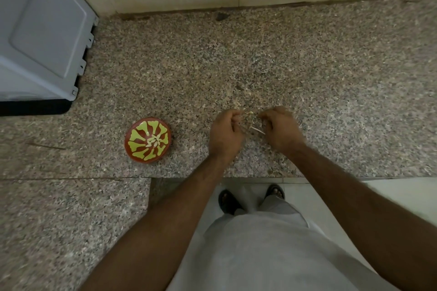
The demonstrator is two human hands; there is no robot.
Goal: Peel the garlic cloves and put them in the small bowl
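While curled fingertips [233, 117] of the left hand [224, 136] and those of the right hand [280, 130] pinch at it from either side, a pale garlic clove [248, 114] with thin papery skin sits between them, just above the speckled granite counter [236, 59]; motion blur hides the exact grip. Dry slivers of peel [257, 129] trail beneath the hands. Well to the left stands the small bowl [132, 146], round, glossy red-brown with yellow-green petal shapes, holding several peeled cloves [155, 142] at its centre. A grey metal appliance [42, 38] occupies the far left corner.
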